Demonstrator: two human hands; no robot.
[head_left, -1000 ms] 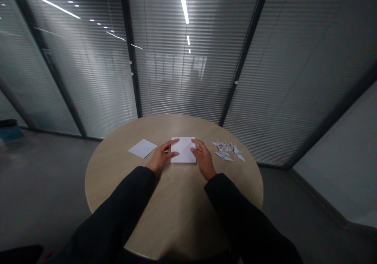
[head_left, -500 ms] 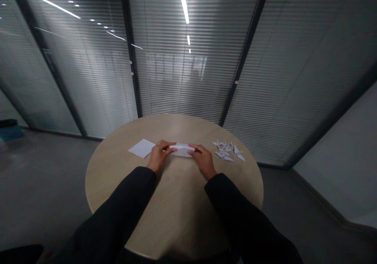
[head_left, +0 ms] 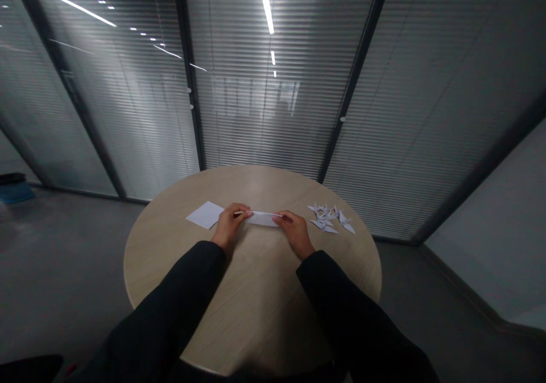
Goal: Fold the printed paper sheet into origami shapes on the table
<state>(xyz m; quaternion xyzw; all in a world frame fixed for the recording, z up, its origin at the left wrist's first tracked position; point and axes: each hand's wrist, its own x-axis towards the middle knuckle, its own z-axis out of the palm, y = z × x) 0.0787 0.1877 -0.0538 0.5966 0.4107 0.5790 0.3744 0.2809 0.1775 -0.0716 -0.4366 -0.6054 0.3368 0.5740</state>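
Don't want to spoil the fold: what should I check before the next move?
1. Left hand gripping the paper at its left end: ok.
2. Right hand gripping its right end: ok.
3. Paper's edges lined up: cannot tell, too small to see.
4. Left hand off the flat sheet: cannot tell, the hand hides its right corner.
5. Cranes apart from the right hand: ok.

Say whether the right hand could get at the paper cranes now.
Probably yes: the right hand is beside the paper cranes with nothing visible between, though it would likely have to release the sheet it holds first.
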